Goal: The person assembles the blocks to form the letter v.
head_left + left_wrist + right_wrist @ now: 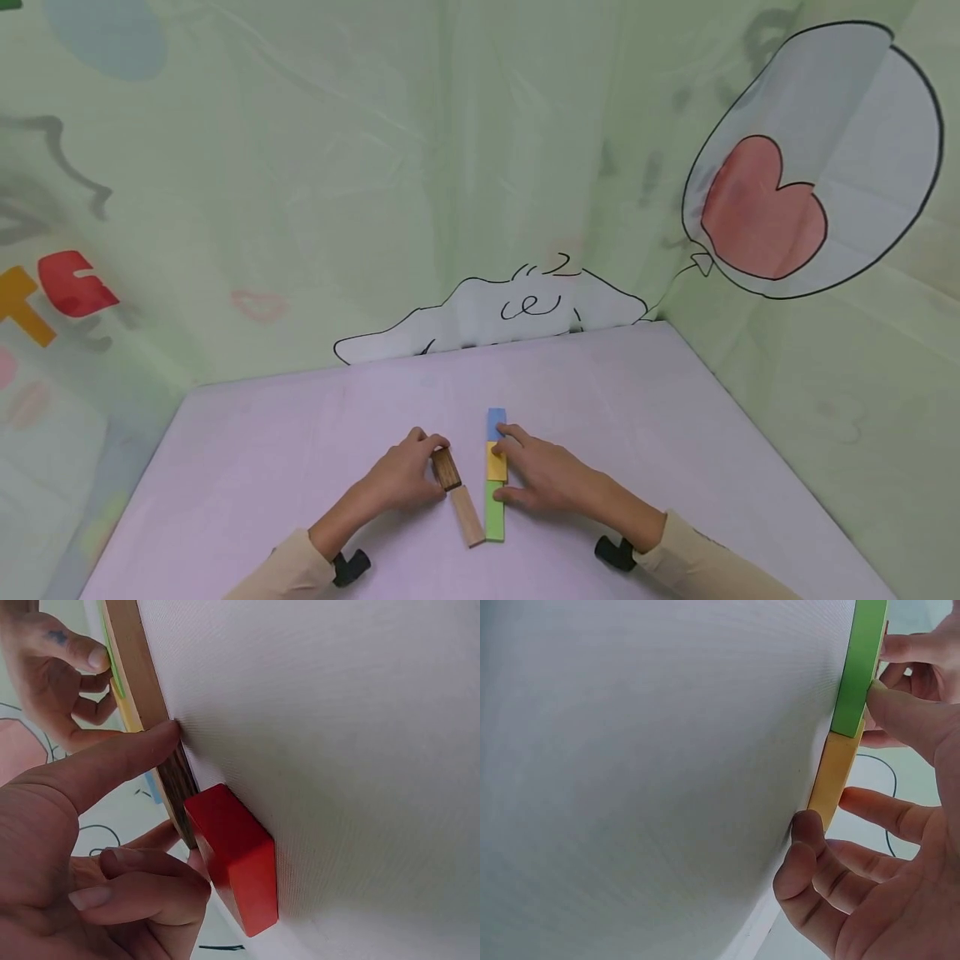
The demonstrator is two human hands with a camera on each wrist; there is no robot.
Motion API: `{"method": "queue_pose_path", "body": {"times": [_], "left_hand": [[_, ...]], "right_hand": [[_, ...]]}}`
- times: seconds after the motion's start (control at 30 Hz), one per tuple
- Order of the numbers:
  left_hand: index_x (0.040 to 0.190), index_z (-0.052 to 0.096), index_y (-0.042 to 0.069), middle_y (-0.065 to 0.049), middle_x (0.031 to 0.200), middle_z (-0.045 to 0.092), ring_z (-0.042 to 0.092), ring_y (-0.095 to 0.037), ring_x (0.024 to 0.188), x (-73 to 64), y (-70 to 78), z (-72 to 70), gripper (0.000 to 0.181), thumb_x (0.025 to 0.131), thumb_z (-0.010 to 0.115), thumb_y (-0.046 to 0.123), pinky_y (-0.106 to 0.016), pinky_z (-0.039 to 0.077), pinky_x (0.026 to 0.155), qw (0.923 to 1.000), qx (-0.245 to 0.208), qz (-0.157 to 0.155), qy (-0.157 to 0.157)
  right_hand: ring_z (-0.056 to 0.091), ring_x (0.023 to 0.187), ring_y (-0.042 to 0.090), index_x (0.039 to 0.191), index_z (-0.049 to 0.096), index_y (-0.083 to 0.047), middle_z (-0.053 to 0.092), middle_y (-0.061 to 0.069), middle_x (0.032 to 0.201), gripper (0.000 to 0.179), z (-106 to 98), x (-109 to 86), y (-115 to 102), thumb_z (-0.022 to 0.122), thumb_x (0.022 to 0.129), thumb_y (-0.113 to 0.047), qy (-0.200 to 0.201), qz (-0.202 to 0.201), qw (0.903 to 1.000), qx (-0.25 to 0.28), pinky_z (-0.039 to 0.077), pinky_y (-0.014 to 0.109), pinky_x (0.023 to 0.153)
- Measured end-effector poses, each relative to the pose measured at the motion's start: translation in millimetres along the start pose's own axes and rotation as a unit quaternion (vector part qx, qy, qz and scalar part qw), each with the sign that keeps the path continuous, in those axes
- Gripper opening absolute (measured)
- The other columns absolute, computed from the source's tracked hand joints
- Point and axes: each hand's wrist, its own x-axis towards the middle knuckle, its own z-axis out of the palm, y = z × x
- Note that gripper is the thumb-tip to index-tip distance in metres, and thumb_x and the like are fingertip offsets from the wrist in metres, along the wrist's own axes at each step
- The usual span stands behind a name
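My left hand (pixel 405 473) pinches a dark brown wooden block (pixel 446 469) lengthwise, thumb at its near end and fingertips at its far end. A light brown wooden block (pixel 468 517) continues from that near end, slanting toward the row on the right. That row runs away from me: a green block (pixel 495 511), a yellow block (pixel 497 461) and a blue block (pixel 496 423). Relaxed fingers of my right hand (pixel 547 475) touch its right side, the thumb on green and other fingertips on yellow and blue. Beside the dark block lies a red block (pixel 236 862), hidden in the head view by my left hand.
The blocks lie on a pale table (pixel 300 425). Its back and sides meet printed fabric walls (pixel 360 183), with a balloon drawing (pixel 855 142) at the right. Dark wrist devices (pixel 615 553) sit under both wrists.
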Motion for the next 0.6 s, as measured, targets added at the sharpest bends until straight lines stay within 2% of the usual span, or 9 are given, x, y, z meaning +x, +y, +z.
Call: {"method": "queue_pose_path", "body": {"times": [0.6], "left_hand": [[0.140, 0.064, 0.009, -0.013, 0.123, 0.060, 0.061, -0.023, 0.092, -0.8, 0.5, 3.9, 0.070, 0.077, 0.092, 0.016, -0.042, 0.052, 0.074, 0.9998, -0.021, 0.000, 0.008]], "right_hand": [[0.067, 0.129, 0.037, 0.139, 0.060, -0.009, 0.043, 0.020, 0.164, 0.062, -1.0, -0.2, -1.2, 0.077, 0.095, -0.049, -0.004, 0.010, 0.9999, 0.009, 0.059, 0.049, 0.100]]}}
